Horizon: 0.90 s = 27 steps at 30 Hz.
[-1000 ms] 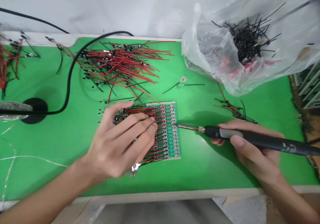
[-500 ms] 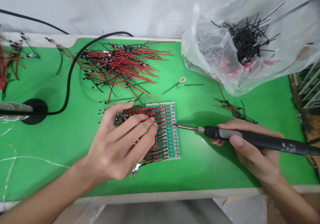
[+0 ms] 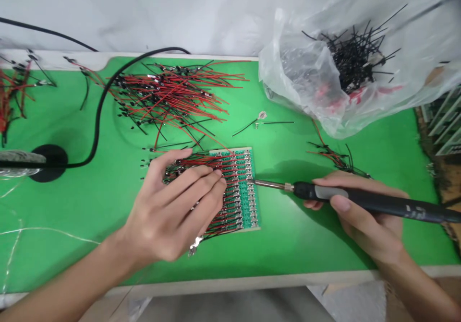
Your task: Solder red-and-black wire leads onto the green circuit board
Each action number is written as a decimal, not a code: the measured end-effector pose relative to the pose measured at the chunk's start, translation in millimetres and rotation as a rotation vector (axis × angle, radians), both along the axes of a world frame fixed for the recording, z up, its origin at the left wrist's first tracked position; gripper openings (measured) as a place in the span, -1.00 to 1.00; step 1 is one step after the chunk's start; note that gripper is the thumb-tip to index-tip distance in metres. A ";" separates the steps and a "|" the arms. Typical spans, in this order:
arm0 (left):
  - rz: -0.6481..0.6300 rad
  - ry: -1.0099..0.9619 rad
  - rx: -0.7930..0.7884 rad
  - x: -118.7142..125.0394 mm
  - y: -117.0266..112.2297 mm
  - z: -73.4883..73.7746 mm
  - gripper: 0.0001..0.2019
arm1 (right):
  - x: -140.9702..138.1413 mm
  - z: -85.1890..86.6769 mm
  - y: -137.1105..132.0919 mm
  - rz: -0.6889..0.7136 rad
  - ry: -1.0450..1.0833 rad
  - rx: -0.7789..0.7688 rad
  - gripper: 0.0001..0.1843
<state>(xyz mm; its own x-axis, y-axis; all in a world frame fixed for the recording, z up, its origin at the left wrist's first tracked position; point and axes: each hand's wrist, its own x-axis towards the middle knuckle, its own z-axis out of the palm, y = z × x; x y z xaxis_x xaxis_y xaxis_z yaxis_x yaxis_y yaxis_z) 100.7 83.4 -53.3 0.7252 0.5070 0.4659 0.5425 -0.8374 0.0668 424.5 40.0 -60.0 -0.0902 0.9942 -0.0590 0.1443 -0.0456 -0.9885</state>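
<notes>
Well, my right hand pinches one black soldering iron, its tip right at the edge of the green circuit board; the small marks on it are too blurred to read. My left hand, half curled, presses the red-and-black wires lying across that board.
</notes>
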 end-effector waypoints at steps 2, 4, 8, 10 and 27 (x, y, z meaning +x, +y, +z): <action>-0.001 0.001 -0.001 -0.2 -0.4 -0.3 -0.78 | -1.1 0.2 0.5 -0.007 -0.011 0.030 -0.75; 0.001 -0.003 0.006 -0.1 -0.7 -0.3 -0.78 | -2.0 0.5 0.9 -0.011 -0.014 0.038 -0.74; 0.014 -0.003 0.006 0.9 -0.5 0.0 -0.80 | -2.8 1.5 1.9 -0.013 -0.033 0.023 -0.75; 0.015 -0.001 0.006 1.6 -0.2 0.5 -0.81 | -2.7 1.6 2.4 -0.005 -0.034 0.023 -0.74; 0.010 -0.022 0.001 4.3 0.5 2.3 -0.80 | -2.6 2.3 3.0 0.018 -0.047 0.053 -0.74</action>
<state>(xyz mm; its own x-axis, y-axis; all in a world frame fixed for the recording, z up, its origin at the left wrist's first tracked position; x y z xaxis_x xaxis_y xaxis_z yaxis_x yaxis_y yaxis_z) 105.0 83.9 -51.0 0.7099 0.5137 0.4818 0.5492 -0.8320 0.0779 421.9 43.1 -57.8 -0.1063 0.9943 -0.0111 0.1915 0.0096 -0.9815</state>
